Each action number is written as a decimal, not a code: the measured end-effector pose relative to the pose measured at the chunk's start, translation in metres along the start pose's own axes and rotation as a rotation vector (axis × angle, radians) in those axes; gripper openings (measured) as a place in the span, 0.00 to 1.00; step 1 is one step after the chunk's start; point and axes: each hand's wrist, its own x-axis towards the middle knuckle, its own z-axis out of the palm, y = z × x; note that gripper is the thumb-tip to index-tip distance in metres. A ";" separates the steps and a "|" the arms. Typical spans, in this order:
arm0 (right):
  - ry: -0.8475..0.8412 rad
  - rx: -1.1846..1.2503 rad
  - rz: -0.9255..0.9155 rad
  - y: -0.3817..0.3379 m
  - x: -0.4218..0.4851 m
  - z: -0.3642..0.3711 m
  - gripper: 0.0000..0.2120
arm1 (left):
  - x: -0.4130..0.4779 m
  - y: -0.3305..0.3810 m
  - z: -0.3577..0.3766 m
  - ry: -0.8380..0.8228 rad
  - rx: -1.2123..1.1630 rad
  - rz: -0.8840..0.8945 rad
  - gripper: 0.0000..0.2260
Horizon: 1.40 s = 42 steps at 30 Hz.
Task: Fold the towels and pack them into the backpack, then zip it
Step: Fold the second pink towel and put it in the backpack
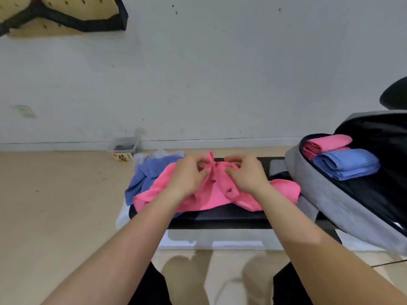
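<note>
A crumpled pink towel (211, 197) lies on a low black table (220, 219) in front of me. My left hand (187, 175) and my right hand (246, 175) both pinch bunched folds at its far edge, close together. Behind it on the left lies a loose blue towel (145, 172), with a pale grey cloth (158, 156) beyond it. At the right stands an open grey backpack (326, 190) holding a folded pink towel (326, 144) and a folded blue towel (345, 164).
A small clear box (124, 146) with a printed label stands on the wooden floor by the wall. A black chair part (394, 95) shows at the right edge. White sheets (220, 241) lie under the table's front. My legs are below the table.
</note>
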 end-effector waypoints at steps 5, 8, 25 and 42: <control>0.028 -0.181 -0.110 0.014 0.010 0.011 0.05 | -0.006 -0.018 0.015 -0.020 0.247 0.100 0.09; -0.011 -0.366 -0.118 0.016 0.016 0.011 0.03 | -0.010 -0.007 0.009 0.034 0.403 0.204 0.06; -0.275 0.089 -0.068 0.024 0.006 -0.017 0.20 | -0.018 -0.001 0.004 -0.084 0.216 0.274 0.14; -0.280 0.292 -0.040 0.023 -0.014 -0.027 0.16 | -0.021 0.004 0.008 -0.061 0.094 0.347 0.04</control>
